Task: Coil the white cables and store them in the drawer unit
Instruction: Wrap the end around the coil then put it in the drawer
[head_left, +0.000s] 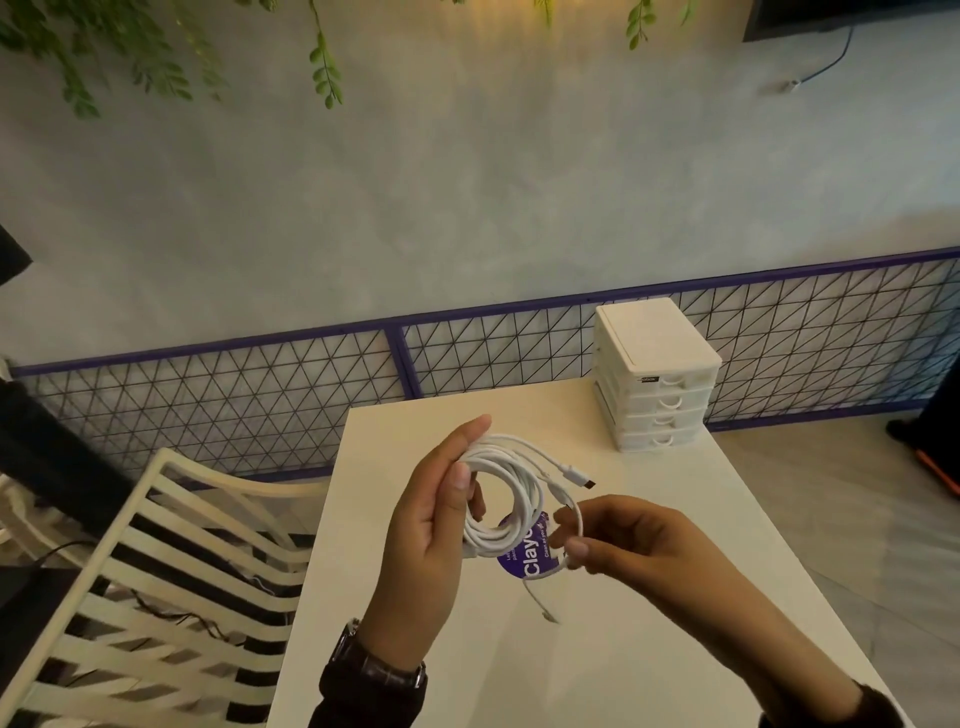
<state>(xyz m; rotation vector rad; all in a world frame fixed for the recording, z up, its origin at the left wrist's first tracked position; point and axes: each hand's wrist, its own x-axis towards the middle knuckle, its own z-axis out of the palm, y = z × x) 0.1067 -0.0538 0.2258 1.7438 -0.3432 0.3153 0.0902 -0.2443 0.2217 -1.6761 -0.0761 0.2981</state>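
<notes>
White cable (506, 462): wound into a round coil of several loops and held in the air above the middle of the tabletop (623, 649). One end, with a white plug (582, 479), sticks out of the coil toward the far right. A second end hangs loose below the coil, its tip close to the surface.

Left hand (436, 525): fingers curled round the left side of the coil, thumb laid across the strands on the near side, index finger extended over the top. Firm hold.

Right hand (628, 540): thumb and fingertips pinch a single strand at the coil's right edge; the other fingers are loosely bent.

The coil sits between the two hands, touching both.

Drawer unit (657, 384): white, four drawers, all closed, at the far right corner of the tabletop, well apart from the coil.

A purple printed label (524, 564) shows beneath the coil.
</notes>
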